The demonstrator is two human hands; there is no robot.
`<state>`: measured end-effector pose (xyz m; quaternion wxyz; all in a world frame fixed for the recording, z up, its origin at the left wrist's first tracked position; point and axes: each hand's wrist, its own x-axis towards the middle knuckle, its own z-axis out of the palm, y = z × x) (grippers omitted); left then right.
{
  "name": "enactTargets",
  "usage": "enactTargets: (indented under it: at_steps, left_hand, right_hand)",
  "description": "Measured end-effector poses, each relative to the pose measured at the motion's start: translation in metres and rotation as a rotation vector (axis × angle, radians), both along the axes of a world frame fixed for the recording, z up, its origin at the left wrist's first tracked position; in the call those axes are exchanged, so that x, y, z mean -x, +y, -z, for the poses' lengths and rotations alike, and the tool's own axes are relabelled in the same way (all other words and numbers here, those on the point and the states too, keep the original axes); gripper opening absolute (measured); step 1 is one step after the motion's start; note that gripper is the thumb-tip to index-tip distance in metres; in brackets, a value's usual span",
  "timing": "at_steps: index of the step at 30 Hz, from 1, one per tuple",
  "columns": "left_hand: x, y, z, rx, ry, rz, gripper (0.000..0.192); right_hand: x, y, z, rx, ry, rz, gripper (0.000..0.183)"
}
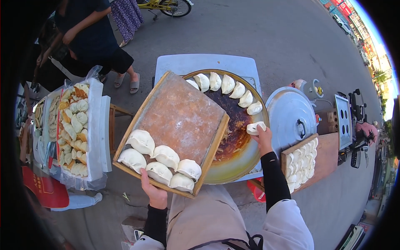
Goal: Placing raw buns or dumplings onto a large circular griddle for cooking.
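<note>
My left hand (153, 191) grips the near edge of a wooden-rimmed tray (178, 103), which is tilted and partly covers the pan. Several plump white dumplings (162, 174) lie along the tray's near side; the rest of its floured board is bare. Between the fingers of my right hand (264, 139) is a single dumpling (255, 128), over the right part of a large round pan (231, 175). Along the pan's far and right rim several dumplings (227, 84) stand in a curved row. Dark brown residue coats the pan's middle.
Right of the pan lies a round metal lid (289, 109). Near it, another wooden tray (284, 162) holds rows of dumplings. At the left, a white foam box (93, 131) contains cooked dumplings. People in dark clothing (89, 40) and in a red vest (43, 190) are nearby.
</note>
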<state>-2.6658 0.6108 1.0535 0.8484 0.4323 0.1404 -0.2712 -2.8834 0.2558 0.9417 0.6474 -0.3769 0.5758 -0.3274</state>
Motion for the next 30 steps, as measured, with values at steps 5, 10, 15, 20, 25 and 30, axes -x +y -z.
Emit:
enactTargets:
  at_steps: [5,10,15,20,25,30]
  left_hand:
    - [0.005,-0.001,0.001,-0.034,0.002,-0.07,0.044]
    - [0.007,-0.005,0.003,-0.003,0.008,-0.059,0.043]
    - [0.006,-0.005,0.003,-0.007,0.011,-0.059,0.046]
    - [0.005,-0.005,0.008,0.054,0.092,-0.003,0.042]
    - [0.004,0.005,0.022,0.113,0.147,0.044,0.037]
    - [0.018,0.004,0.007,0.08,0.127,0.071,0.031]
  right_hand:
    - [0.012,-0.011,-0.017,0.172,0.488,-0.227,0.035]
    - [0.007,-0.027,-0.021,1.001,1.168,-0.966,0.038]
    - [-0.003,-0.054,-0.015,1.019,1.195,-1.004,0.025]
    - [-0.022,-0.047,-0.032,1.054,1.279,-1.006,0.028]
    - [-0.107,0.061,-0.122,0.875,0.436,-1.08,0.04]
    - [-0.204,0.183,-0.152,0.854,0.026,-1.082,0.043]
